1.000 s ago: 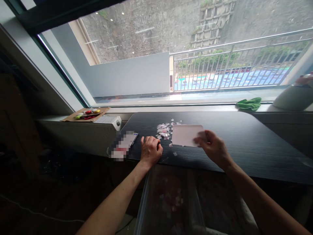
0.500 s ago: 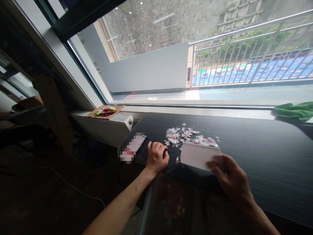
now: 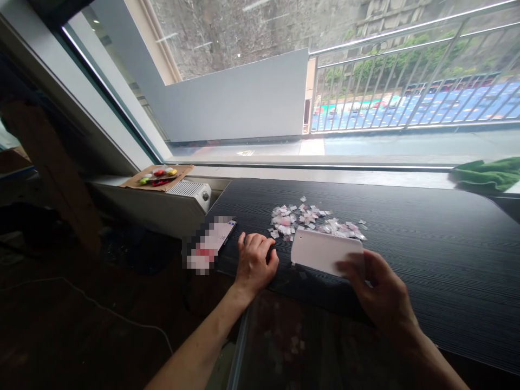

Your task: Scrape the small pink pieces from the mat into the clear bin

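My right hand (image 3: 379,287) grips a flat white sheet (image 3: 325,252) by its right end, thumb on the near face. The sheet is tilted, its long upper edge beside a loose pile of small whitish and clear film-like scraps (image 3: 284,221) on the dark table. It hides part of the pile's near side. At the table's near edge, left of the sheet, rests my left hand (image 3: 255,262). Its fingers are bent, with a gap between thumb and forefinger, and it holds nothing that I can see. A phone (image 3: 213,244), partly blurred out, lies left of that hand.
The dark wood-grain table (image 3: 430,260) stands against a window sill. A green cloth (image 3: 487,174) lies at the far right. Colourful items on cardboard (image 3: 130,181) sit beside a white radiator (image 3: 190,190) at left. Below the near edge, several scraps (image 3: 296,344) show dimly.
My view has turned slightly, so the scene sits further left and higher. Relative to the pile, the white sheet has shifted a little left, over a loose scrap. My left hand keeps its place.
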`<state>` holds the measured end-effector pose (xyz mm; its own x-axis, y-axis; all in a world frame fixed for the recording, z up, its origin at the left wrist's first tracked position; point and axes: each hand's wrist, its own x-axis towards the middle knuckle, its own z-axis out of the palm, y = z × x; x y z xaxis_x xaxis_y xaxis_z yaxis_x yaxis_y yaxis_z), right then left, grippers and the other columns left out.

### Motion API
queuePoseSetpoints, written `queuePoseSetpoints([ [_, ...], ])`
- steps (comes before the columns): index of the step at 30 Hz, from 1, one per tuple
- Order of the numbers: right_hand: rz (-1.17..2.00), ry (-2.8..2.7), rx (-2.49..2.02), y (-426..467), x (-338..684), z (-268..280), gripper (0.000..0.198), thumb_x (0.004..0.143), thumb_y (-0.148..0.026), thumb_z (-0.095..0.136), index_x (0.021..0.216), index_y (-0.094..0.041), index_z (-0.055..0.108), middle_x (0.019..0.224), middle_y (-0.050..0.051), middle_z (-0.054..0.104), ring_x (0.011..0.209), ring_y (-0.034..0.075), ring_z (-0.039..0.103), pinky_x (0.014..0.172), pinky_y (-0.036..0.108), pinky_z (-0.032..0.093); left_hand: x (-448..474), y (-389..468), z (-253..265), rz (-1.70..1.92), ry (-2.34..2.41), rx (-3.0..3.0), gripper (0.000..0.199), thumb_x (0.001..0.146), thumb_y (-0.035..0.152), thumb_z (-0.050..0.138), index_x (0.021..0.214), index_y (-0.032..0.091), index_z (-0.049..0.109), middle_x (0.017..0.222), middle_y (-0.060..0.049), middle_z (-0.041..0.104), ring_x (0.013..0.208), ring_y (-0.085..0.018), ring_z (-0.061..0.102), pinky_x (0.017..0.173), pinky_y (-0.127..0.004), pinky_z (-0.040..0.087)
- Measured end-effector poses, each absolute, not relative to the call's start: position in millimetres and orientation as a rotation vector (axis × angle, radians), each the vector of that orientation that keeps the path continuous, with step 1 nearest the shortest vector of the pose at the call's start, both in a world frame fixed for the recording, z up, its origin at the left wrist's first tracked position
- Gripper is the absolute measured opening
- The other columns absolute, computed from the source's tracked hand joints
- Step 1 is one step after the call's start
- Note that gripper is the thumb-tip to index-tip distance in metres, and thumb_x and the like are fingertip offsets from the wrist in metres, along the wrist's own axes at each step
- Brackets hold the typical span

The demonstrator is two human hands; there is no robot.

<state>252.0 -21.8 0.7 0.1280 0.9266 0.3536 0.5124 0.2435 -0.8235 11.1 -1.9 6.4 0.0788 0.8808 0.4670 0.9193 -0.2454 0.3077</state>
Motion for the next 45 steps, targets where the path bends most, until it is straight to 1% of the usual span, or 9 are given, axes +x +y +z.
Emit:
queuePoseSetpoints([
  [4, 0.414, -1.468, -1.51, -31.0, 267.9, 2.4, 0.029, 0.078, -0.045, 0.064, 0.097, -0.022, 0.062, 0.082, 0.006, 0.073, 0.068, 0.021, 0.069, 0.063, 0.032, 0.056, 11.7, -2.7, 7.9, -0.911, -1.872, -2.266, 0.015, 0.08, 0.017, 0.054, 0.091, 0.021, 0.063, 0.092, -0.004, 0.066, 0.097, -0.023, 0.057, 0.108, -0.051, 0.027],
  [8, 0.431, -1.412, -1.567, -49.2, 286.9, 8.3, 0.032, 0.077, -0.047, 0.065, 0.097, -0.023, 0.061, 0.083, 0.006, 0.074, 0.071, 0.023, 0.071, 0.064, 0.033, 0.057, 11.0, -3.2, 8.4, -0.915, -1.861, -2.269, 0.015, 0.08, 0.018, 0.055, 0.092, 0.021, 0.063, 0.092, -0.004, 0.066, 0.097, -0.023, 0.057, 0.107, -0.052, 0.027],
  [16, 0.33, -1.554, -1.444, -44.6, 259.7, 18.6, 0.021, 0.082, -0.034, 0.061, 0.099, -0.023, 0.06, 0.082, 0.004, 0.074, 0.068, 0.018, 0.068, 0.063, 0.027, 0.054, 10.3, -1.8, 7.3, -0.896, -1.845, -2.273, 0.015, 0.081, 0.019, 0.054, 0.092, 0.02, 0.064, 0.091, -0.005, 0.066, 0.096, -0.023, 0.057, 0.106, -0.052, 0.029],
  [22, 0.327, -1.597, -1.468, -37.2, 251.7, 13.2, 0.021, 0.083, -0.034, 0.059, 0.101, -0.022, 0.06, 0.081, 0.004, 0.073, 0.068, 0.017, 0.067, 0.062, 0.026, 0.052, 11.7, -2.3, 7.9, -0.899, -1.863, -2.263, 0.015, 0.08, 0.018, 0.054, 0.092, 0.02, 0.064, 0.092, -0.004, 0.066, 0.096, -0.023, 0.057, 0.107, -0.053, 0.028],
  [27, 0.303, -1.54, -1.589, -44.3, 274.2, 20.1, 0.023, 0.079, -0.04, 0.061, 0.094, -0.023, 0.061, 0.08, 0.004, 0.073, 0.068, 0.019, 0.067, 0.062, 0.028, 0.053, 11.5, -2.3, 7.8, -0.896, -1.854, -2.265, 0.015, 0.081, 0.019, 0.055, 0.092, 0.02, 0.064, 0.092, -0.005, 0.066, 0.097, -0.023, 0.057, 0.107, -0.053, 0.027],
  [31, 0.294, -1.36, -1.767, -65.9, 301.2, 25.3, 0.031, 0.073, -0.051, 0.063, 0.091, -0.026, 0.061, 0.079, 0.004, 0.071, 0.069, 0.023, 0.067, 0.065, 0.035, 0.055, 9.9, -1.0, 7.2, -0.882, -1.827, -2.262, 0.014, 0.082, 0.02, 0.054, 0.092, 0.02, 0.064, 0.092, -0.005, 0.067, 0.098, -0.024, 0.058, 0.107, -0.053, 0.027],
  [34, 0.36, -1.183, -1.828, -87.3, 318.7, 24.8, 0.033, 0.069, -0.054, 0.067, 0.09, -0.029, 0.06, 0.08, 0.002, 0.071, 0.071, 0.025, 0.069, 0.066, 0.037, 0.057, 7.8, 0.9, 6.7, -0.865, -1.805, -2.256, 0.015, 0.082, 0.021, 0.053, 0.092, 0.02, 0.064, 0.092, -0.005, 0.067, 0.097, -0.024, 0.058, 0.107, -0.052, 0.028],
  [39, 0.618, -1.039, -1.723, -108.6, 336.9, 24.2, 0.03, 0.064, -0.047, 0.072, 0.086, -0.028, 0.063, 0.076, 0.0, 0.072, 0.074, 0.024, 0.07, 0.066, 0.033, 0.058, 3.5, 4.6, 5.7, -0.842, -1.748, -2.242, 0.017, 0.082, 0.024, 0.052, 0.091, 0.021, 0.065, 0.092, -0.006, 0.067, 0.096, -0.026, 0.058, 0.105, -0.052, 0.029],
  [45, 0.763, -1.005, -1.562, -78.0, 357.4, 37.7, 0.028, 0.062, -0.038, 0.074, 0.084, -0.024, 0.065, 0.076, -0.001, 0.072, 0.072, 0.021, 0.069, 0.071, 0.034, 0.057, 0.2, 9.1, 6.9, -0.819, -1.716, -2.227, 0.02, 0.082, 0.027, 0.049, 0.088, 0.02, 0.067, 0.089, -0.007, 0.068, 0.093, -0.027, 0.058, 0.098, -0.048, 0.035],
])
